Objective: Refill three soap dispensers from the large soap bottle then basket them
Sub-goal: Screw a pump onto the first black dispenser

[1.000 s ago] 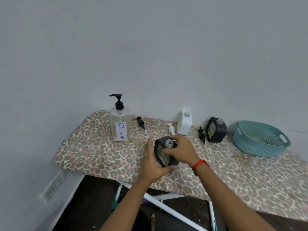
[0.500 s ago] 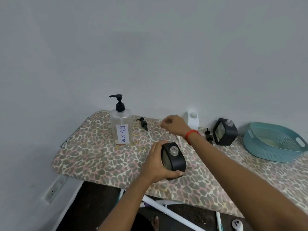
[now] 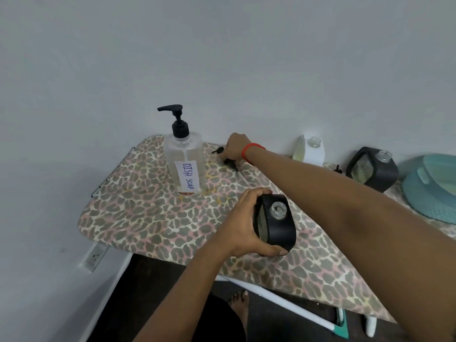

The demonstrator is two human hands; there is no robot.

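Note:
My left hand [image 3: 240, 225] grips a black square soap dispenser [image 3: 277, 222] with an open clear neck, near the board's front edge. My right hand [image 3: 235, 149] reaches far back and closes its fingers on a black pump head [image 3: 228, 160] lying beside the large clear bottle [image 3: 185, 159] labelled DISH SOAP, which stands upright with its black pump on. A white dispenser [image 3: 311, 150] and a second black dispenser [image 3: 372, 169], both without pumps, stand by the wall. The teal basket [image 3: 429, 191] sits at the right edge.
Everything rests on a leopard-print ironing board [image 3: 138, 218] against a grey wall. Another small black pump [image 3: 337, 169] lies left of the far black dispenser. A wall socket [image 3: 95, 255] and the board's white legs [image 3: 283, 302] show below.
My right hand left the held dispenser's top and travelled back-left across the board to the black pump beside the large bottle. The left hand kept hold of the dispenser.

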